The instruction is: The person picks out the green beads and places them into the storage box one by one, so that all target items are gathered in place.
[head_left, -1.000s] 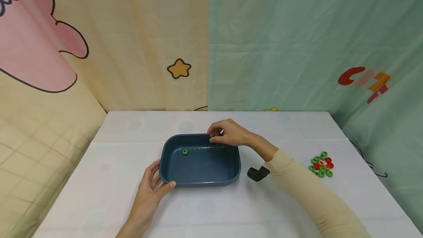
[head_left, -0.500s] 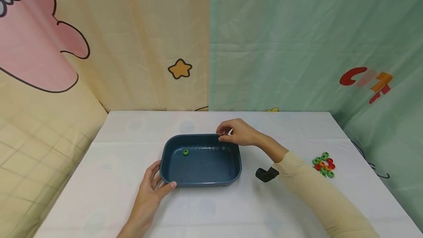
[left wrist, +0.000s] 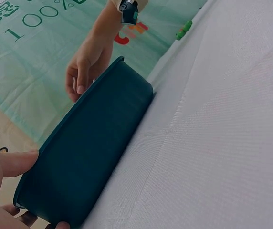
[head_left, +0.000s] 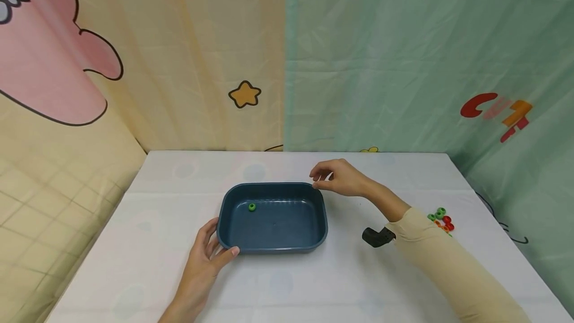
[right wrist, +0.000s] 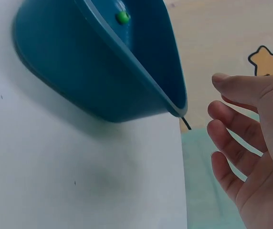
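A dark blue rectangular tray (head_left: 275, 231) stands on the white-covered table, with one green bead (head_left: 252, 207) lying in its back left part. My left hand (head_left: 202, 258) holds the tray's front left corner, thumb on the front rim and fingers round the left side. Just past the back right corner hovers my right hand (head_left: 343, 177), its fingers loosely bent and nothing between them. In the right wrist view, the thumb (right wrist: 236, 88) and fingertips are apart from the tray rim (right wrist: 141, 71).
To the right lies a small cluster of green, red and orange beads (head_left: 441, 212), partly hidden behind the right sleeve (head_left: 448, 258). A black wrist device (head_left: 378, 237) juts from that sleeve. Patterned curtains (head_left: 403, 64) hang behind the table.
My right hand has moved right, from over the tray's back rim to beyond its back right corner. Its sleeve now covers more of the beads. The left hand and tray have stayed put.
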{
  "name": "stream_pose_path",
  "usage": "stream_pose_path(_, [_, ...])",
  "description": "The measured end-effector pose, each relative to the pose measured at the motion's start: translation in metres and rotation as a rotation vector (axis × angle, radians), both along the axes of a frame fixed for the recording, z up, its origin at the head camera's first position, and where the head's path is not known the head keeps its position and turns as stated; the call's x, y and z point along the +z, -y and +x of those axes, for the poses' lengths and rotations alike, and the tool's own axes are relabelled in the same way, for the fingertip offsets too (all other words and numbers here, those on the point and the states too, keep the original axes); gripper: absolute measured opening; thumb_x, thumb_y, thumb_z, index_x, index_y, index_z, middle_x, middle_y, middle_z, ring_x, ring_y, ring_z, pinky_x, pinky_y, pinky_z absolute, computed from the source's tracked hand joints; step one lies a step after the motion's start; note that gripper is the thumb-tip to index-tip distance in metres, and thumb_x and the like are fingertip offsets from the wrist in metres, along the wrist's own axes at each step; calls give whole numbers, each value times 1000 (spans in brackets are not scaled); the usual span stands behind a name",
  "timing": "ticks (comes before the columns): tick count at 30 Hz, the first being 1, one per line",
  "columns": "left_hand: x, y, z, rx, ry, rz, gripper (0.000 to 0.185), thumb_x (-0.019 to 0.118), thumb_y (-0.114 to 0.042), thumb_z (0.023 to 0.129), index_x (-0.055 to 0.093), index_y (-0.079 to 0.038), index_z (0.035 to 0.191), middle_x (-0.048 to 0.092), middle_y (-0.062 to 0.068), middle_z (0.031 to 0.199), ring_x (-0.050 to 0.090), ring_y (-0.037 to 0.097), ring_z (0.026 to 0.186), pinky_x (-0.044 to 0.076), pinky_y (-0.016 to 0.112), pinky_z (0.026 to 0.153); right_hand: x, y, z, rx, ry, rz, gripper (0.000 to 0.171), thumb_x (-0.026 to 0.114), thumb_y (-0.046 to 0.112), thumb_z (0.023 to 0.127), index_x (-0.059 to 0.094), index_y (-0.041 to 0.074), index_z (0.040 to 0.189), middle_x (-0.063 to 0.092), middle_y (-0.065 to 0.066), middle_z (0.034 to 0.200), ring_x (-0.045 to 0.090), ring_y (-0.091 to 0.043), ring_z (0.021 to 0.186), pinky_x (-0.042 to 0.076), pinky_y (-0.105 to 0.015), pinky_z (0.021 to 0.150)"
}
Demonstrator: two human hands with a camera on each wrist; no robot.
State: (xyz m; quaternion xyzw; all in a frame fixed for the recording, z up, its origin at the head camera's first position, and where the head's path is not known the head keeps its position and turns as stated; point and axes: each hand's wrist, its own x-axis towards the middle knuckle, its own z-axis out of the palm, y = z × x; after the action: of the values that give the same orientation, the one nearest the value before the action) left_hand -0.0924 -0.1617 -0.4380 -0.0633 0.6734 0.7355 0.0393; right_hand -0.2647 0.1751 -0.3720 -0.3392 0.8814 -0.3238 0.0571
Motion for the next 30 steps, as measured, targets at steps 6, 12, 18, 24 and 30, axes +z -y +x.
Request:
stream_pose_path(6, [0, 0, 0, -1, -5, -4, 84, 76, -7, 77, 25, -23, 142, 24, -4, 145, 32, 20, 130, 43, 21, 92, 1, -18, 2, -26, -14, -10, 16, 71, 22, 84, 66, 20, 98, 63, 11, 88, 58, -8, 80, 52, -29, 72])
stream_pose_path(12, [-1, 0, 0, -1, -5, -6, 83, 76, -8, 77, 26, -24, 142, 25, -5, 144, 32, 19, 130, 43, 20, 93, -2, -37, 6, -80, -6, 19, 18, 72, 22, 83, 66, 19, 100, 62, 11, 89, 57, -8, 81, 52, -28, 73])
stream_pose_path(18, [-3, 0, 0, -5, -12, 2, 83, 76, -7, 77, 27, -24, 142, 25, -5, 144, 33, 19, 129, 42, 21, 93, -2, -57, 12, -127, -12, 24, 20, 71, 23, 83, 66, 18, 102, 62, 9, 92, 57, -10, 83, 52, -30, 74])
stream_pose_path(24, [-4, 0, 0, -8, -25, 1, 83, 75, -6, 77, 26, -23, 142, 25, -4, 144, 33, 20, 129, 43, 21, 93, -2, -77, 18, -154, -18, 2, 21, 71, 24, 84, 66, 17, 102, 63, 8, 93, 57, -11, 84, 52, -32, 75])
stream_pose_path(30, [-2, 0, 0, -5, -14, -12, 83, 76, -7, 77, 26, -24, 142, 25, -4, 145, 32, 20, 130, 42, 21, 93, -4, -96, 24, -196, -26, -8, 20, 70, 27, 85, 66, 17, 102, 63, 7, 93, 57, -11, 85, 52, -33, 74])
